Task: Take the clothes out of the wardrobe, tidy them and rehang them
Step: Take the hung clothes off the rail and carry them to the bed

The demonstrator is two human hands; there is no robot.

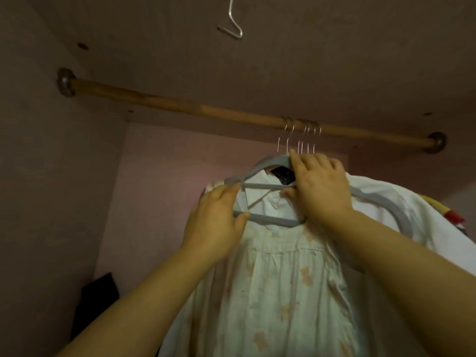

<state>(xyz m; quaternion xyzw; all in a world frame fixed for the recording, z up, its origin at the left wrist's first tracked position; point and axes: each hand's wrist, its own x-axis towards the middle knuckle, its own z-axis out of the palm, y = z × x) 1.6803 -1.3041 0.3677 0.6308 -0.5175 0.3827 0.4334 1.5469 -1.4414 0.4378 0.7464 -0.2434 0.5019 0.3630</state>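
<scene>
Interior of the wardrobe (51, 176), seen from below. A wooden rail (180, 106) spanned the compartment from its left wall to its right wall. A cluster of metal hooks (301, 140) hung on the rail toward its right end, close together. Below them, the foremost grey hanger (268, 219) carried a white collared shirt (265, 199), with a pale dress printed with small bears (283, 292) falling beneath it. A black garment (283, 175) showed at the hanger's neck, behind the collar. Further white cloth (412, 202) lay over a second grey hanger (386, 204) toward the right wall, and a patch of coloured fabric (448, 215) showed at the right edge.

The left hand (216, 217) gripped the left end of the foremost hanger, fingers curled over its upper arm and thumb on the lower bar. The right hand (322, 186) held the same hanger just under the hooks, fingers curled over the top and thumb beneath.

A loose wire hook (233, 21) showed near the top edge. A dark item (100, 300) lay in the lower left corner.
</scene>
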